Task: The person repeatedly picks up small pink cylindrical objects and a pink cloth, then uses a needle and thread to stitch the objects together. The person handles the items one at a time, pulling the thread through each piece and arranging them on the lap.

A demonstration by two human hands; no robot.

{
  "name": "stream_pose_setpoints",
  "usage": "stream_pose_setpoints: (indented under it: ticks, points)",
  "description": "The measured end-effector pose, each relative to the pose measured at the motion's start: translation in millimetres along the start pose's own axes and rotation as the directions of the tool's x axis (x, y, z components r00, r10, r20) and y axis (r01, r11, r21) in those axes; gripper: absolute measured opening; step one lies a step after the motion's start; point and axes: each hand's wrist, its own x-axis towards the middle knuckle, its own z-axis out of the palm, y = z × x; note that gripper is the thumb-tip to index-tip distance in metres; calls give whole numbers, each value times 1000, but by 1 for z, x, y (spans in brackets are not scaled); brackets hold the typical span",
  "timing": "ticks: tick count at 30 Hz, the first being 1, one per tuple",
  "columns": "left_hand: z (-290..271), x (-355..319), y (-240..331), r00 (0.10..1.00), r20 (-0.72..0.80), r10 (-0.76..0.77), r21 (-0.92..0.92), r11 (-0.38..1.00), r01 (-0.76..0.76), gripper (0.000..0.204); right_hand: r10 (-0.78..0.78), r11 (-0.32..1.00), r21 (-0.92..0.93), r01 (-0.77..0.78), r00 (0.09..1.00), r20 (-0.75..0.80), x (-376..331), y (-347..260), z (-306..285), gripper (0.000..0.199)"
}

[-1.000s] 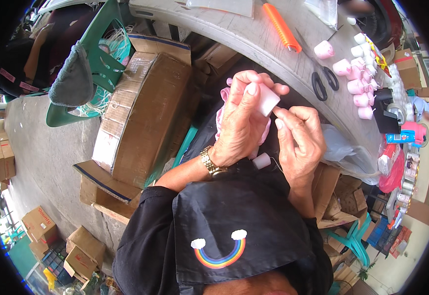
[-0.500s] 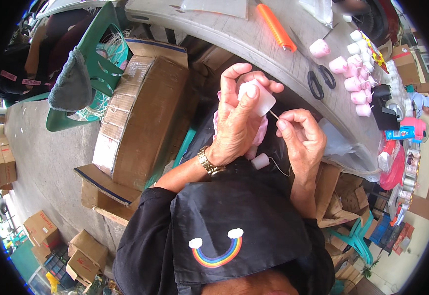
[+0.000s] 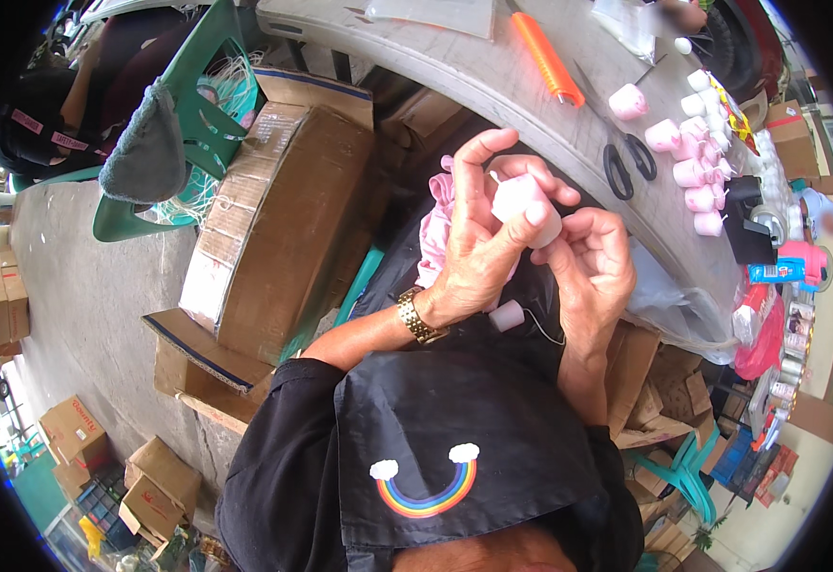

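Observation:
A small pale pink candle (image 3: 519, 200) is held up in front of me, gripped between the thumb and fingers of my left hand (image 3: 473, 253). A short bit of white wick (image 3: 495, 177) sticks out of its upper left end. The thumb and bent fingers of my right hand (image 3: 590, 272) are closed at the candle's lower right end; what they pinch there is hidden. In my lap, below the hands, lies another pink candle (image 3: 506, 316) with a long white wick trailing right. A pink cloth (image 3: 438, 234) shows behind my left hand.
Scissors (image 3: 631, 162), an orange-handled tool (image 3: 545, 59) and a group of pink candles (image 3: 693, 172) rest on the grey table (image 3: 435, 59). Left of me stand a tall cardboard box (image 3: 287, 210) and a green chair (image 3: 202, 114) with a grey cloth. A clear plastic bag (image 3: 674, 300) lies at right.
My left hand has moved right with the candle and tilted it. The thin stick that showed between candle and right fingers is out of sight; those fingers are now against the candle.

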Motion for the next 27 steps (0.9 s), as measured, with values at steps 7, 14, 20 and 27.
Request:
stream_pose_setpoints:
  ticks: [7,14,20,27]
  points:
    - [-8,-3,7,996,90,-9,413,910,-29,79,-276,869,-407,281,958,73,22,-14,-14,8]
    - [-12,-4,4,889,457,15,800,431,-418,90,-276,783,-482,392,915,295,25,-16,-10,15]
    - [-20,-17,-1,898,366,-245,818,544,-185,91,-312,949,-59,309,949,-43,19,-25,-43,2]
    - [-45,-31,16,727,382,-571,868,-49,-494,53,-626,481,304,822,565,-538,-56,-127,-218,18]
